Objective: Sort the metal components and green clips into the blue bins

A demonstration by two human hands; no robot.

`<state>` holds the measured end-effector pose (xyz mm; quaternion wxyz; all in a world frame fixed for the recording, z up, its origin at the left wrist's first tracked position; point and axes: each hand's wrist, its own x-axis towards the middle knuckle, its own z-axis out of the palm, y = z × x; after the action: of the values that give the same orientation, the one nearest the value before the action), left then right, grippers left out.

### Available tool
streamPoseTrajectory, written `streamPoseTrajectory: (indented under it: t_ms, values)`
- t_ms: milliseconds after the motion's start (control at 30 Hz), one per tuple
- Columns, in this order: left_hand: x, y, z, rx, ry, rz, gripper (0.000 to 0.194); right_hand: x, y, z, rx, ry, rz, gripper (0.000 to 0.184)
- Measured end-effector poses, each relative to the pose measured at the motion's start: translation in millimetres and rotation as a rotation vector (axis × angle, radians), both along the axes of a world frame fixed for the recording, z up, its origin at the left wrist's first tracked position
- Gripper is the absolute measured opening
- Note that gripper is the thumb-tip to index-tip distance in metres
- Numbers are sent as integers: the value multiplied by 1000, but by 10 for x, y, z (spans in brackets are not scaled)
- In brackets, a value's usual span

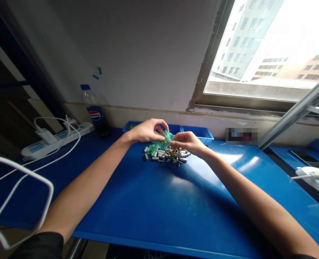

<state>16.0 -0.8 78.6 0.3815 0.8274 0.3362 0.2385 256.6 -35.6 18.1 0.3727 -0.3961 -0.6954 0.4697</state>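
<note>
Bench (148, 201), blue, beneath both hands. Trays (210, 135), blue, two, just beyond the hands. Bottle (95, 114), blue-capped, left of left hand. Left hand (148, 130), thumb and fingers pinching green plastic (167, 137). Right hand (189, 142), fingertips pinching its right side. Metal parts (172, 154), small, heaped below the green plastic, between the hands.

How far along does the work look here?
Apparently partway. Done, perhaps: something green lies in the left blue tray. In hand: left hand and right hand hold translucent green material. Left, seemingly: the metal parts heaped on the table.
</note>
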Motion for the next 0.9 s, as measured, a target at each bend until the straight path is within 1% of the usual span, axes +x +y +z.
streamPoseTrajectory:
  t_ms: [100,200,233,300,333,367,400,433,467,533,600,667,800,833,900]
  values:
    - [13,-2,4,34,38,4,41,-27,-5,-11,27,-20,-28,43]
    - [-1,25,7,191,67,75,28,-31,5,-31,66,-54,-104,43]
    - [-17,43,8,267,92,127,23,-25,14,-42,76,-60,-130,42]
    - [-71,91,5,432,184,285,14,-5,37,-68,86,-56,-160,41]
    - [-106,119,-2,513,249,383,13,6,49,-80,89,-49,-164,40]
    - [-143,147,-12,578,320,483,15,15,60,-91,90,-43,-165,38]
    - [-181,176,-27,616,396,553,19,21,69,-99,88,-37,-165,37]
    - [-217,203,-46,623,471,596,24,23,74,-103,85,-33,-162,36]
    - [-248,228,-69,591,551,608,32,22,77,-104,81,-28,-159,36]
    - [-291,265,-120,475,705,572,50,13,73,-97,73,-18,-151,36]
    - [-306,285,-163,381,815,515,58,-1,62,-86,63,-7,-146,37]
    - [-300,285,-188,344,868,493,54,-12,50,-72,49,6,-143,38]
    - [-287,251,-182,290,894,548,52,-22,32,-45,29,29,-140,39]
    - [-288,242,-173,305,893,561,53,-24,30,-40,27,29,-139,39]
    - [-289,231,-153,405,870,557,51,-26,27,-34,24,29,-139,39]
